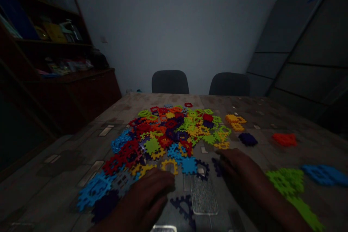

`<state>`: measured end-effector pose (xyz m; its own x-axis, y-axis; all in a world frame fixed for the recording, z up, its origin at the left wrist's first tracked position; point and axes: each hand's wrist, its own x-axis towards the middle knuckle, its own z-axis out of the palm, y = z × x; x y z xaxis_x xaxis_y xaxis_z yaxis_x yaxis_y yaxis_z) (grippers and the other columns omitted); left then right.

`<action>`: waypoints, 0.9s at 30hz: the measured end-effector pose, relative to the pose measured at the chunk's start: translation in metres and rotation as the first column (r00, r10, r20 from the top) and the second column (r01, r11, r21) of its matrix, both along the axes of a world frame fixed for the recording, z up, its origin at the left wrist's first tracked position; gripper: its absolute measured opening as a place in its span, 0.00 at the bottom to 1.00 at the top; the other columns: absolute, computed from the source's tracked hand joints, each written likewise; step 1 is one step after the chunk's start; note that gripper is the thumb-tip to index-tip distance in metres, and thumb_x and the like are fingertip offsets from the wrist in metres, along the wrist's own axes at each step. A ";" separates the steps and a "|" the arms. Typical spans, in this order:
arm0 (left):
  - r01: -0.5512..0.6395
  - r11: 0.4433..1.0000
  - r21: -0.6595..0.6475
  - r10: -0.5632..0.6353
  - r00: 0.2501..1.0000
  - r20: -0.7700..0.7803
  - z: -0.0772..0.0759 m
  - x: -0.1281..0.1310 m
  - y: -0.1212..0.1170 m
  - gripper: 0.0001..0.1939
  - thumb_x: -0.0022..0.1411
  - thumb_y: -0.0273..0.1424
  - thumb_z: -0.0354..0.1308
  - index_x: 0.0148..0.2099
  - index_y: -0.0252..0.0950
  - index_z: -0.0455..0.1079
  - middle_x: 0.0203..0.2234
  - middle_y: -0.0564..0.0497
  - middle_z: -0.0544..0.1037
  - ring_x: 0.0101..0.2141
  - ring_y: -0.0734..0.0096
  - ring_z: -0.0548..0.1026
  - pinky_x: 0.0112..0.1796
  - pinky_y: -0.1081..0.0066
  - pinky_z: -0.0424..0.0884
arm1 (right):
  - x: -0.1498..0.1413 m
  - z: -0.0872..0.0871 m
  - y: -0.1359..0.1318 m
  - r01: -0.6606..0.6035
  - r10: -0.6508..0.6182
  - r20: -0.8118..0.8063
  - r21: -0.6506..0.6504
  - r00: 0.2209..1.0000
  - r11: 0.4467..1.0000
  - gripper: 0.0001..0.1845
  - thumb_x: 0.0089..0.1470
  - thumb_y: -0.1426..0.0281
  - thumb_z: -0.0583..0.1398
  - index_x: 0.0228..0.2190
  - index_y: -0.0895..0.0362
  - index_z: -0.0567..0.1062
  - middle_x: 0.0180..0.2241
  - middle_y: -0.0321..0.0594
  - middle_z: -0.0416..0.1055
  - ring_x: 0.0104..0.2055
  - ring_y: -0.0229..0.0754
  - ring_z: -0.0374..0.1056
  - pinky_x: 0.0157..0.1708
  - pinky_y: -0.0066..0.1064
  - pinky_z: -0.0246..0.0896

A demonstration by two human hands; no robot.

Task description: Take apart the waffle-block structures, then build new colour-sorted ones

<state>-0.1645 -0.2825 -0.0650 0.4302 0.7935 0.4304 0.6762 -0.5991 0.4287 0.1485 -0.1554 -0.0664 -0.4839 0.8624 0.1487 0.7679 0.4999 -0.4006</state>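
Observation:
A heap of flat plastic interlocking pieces in red, blue, green, yellow and orange lies spread over the middle of the table. My left hand rests low on the table at the heap's near edge, fingers curled, next to a yellow piece and a blue one. My right hand lies flat, fingers stretched toward a dark purple piece. Another dark purple piece lies between the hands. The room is dim, so nothing can be made out inside the left hand.
Sorted small piles sit to the right: yellow, dark purple, orange-red, blue, green. Two dark chairs stand at the far side. A wooden shelf unit is left, grey cabinets right.

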 end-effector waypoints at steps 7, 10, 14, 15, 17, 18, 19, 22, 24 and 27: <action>0.311 0.943 0.118 -0.293 0.945 -0.147 -0.036 0.013 0.004 0.21 0.77 0.30 0.46 0.69 0.44 0.55 0.51 0.44 0.80 0.49 0.59 0.77 0.53 0.59 0.71 | 0.030 -0.014 0.014 0.046 -0.045 0.053 -0.009 0.998 0.999 0.27 0.55 0.67 0.57 0.55 0.55 0.76 0.54 0.52 0.76 0.56 0.60 0.71 0.55 0.49 0.65; 0.241 0.958 0.152 -0.221 0.965 -0.141 -0.040 0.015 0.004 0.14 0.77 0.28 0.45 0.59 0.42 0.66 0.39 0.45 0.82 0.35 0.63 0.78 0.36 0.68 0.75 | 0.023 -0.016 0.010 0.009 -0.005 0.061 -0.066 0.998 0.998 0.30 0.51 0.69 0.62 0.57 0.54 0.74 0.54 0.51 0.75 0.56 0.59 0.71 0.56 0.49 0.65; 0.161 0.985 0.060 -0.149 0.976 -0.160 -0.026 0.019 -0.003 0.12 0.77 0.30 0.45 0.52 0.40 0.70 0.38 0.46 0.80 0.34 0.65 0.78 0.33 0.73 0.76 | 0.000 -0.003 0.000 -0.039 0.050 0.082 -0.129 0.995 0.991 0.29 0.52 0.73 0.61 0.57 0.58 0.73 0.56 0.54 0.72 0.57 0.57 0.68 0.57 0.47 0.62; 0.156 0.985 0.074 -0.146 0.981 -0.127 -0.025 0.021 -0.004 0.12 0.77 0.32 0.46 0.54 0.40 0.69 0.39 0.46 0.80 0.36 0.65 0.79 0.35 0.73 0.77 | -0.005 0.001 -0.002 -0.040 0.054 0.099 -0.141 0.994 0.989 0.28 0.53 0.75 0.61 0.57 0.59 0.73 0.55 0.55 0.72 0.57 0.56 0.68 0.57 0.46 0.62; 0.166 0.974 0.151 -0.163 0.986 -0.035 -0.026 0.024 -0.004 0.15 0.78 0.37 0.44 0.58 0.40 0.66 0.44 0.45 0.80 0.40 0.65 0.80 0.40 0.73 0.79 | -0.012 0.006 -0.005 -0.045 0.066 0.131 -0.163 0.989 0.986 0.25 0.55 0.77 0.59 0.55 0.58 0.74 0.54 0.55 0.72 0.54 0.55 0.70 0.54 0.44 0.63; 0.179 0.967 0.180 -0.182 0.983 0.003 -0.029 0.025 -0.003 0.16 0.79 0.38 0.42 0.60 0.40 0.65 0.46 0.44 0.79 0.43 0.65 0.80 0.42 0.73 0.78 | -0.013 0.008 -0.006 -0.050 0.075 0.142 -0.172 0.987 0.984 0.24 0.56 0.76 0.60 0.54 0.58 0.74 0.53 0.54 0.73 0.52 0.55 0.70 0.53 0.43 0.63; 0.193 0.963 0.187 -0.202 0.979 0.030 -0.031 0.026 -0.003 0.17 0.79 0.38 0.41 0.60 0.40 0.64 0.48 0.44 0.79 0.45 0.65 0.80 0.44 0.73 0.78 | -0.013 0.008 -0.006 -0.053 0.080 0.151 -0.179 0.985 0.982 0.21 0.57 0.76 0.60 0.52 0.58 0.75 0.51 0.53 0.73 0.50 0.54 0.71 0.51 0.42 0.64; 0.193 0.978 0.075 -0.197 0.979 0.052 -0.032 0.024 0.000 0.14 0.79 0.33 0.43 0.58 0.41 0.67 0.48 0.45 0.79 0.46 0.67 0.79 0.46 0.73 0.77 | -0.007 0.008 -0.003 -0.062 0.092 0.157 -0.191 0.983 0.980 0.15 0.61 0.74 0.57 0.48 0.56 0.77 0.46 0.50 0.75 0.47 0.52 0.71 0.47 0.39 0.63; 0.159 0.987 0.023 -0.160 0.985 0.067 -0.027 0.021 0.001 0.14 0.78 0.30 0.45 0.57 0.41 0.69 0.45 0.46 0.80 0.44 0.67 0.80 0.45 0.72 0.78 | -0.004 0.008 -0.001 -0.073 0.101 0.149 -0.187 0.984 0.980 0.16 0.61 0.77 0.53 0.45 0.56 0.78 0.44 0.48 0.75 0.45 0.50 0.71 0.44 0.37 0.61; 0.156 0.987 0.023 -0.158 0.984 0.085 -0.013 0.019 0.000 0.13 0.77 0.28 0.46 0.56 0.41 0.69 0.43 0.47 0.81 0.42 0.67 0.80 0.44 0.71 0.77 | -0.003 0.011 0.000 -0.141 0.168 0.140 -0.183 0.976 0.973 0.18 0.58 0.80 0.52 0.41 0.55 0.79 0.41 0.46 0.73 0.43 0.47 0.68 0.42 0.34 0.59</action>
<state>-0.1460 -0.2820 -0.0779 0.5097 0.7115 0.4837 0.5344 -0.7024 0.4701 0.1457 -0.1559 -0.0554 -0.6188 0.7814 -0.0810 0.7456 0.5517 -0.3737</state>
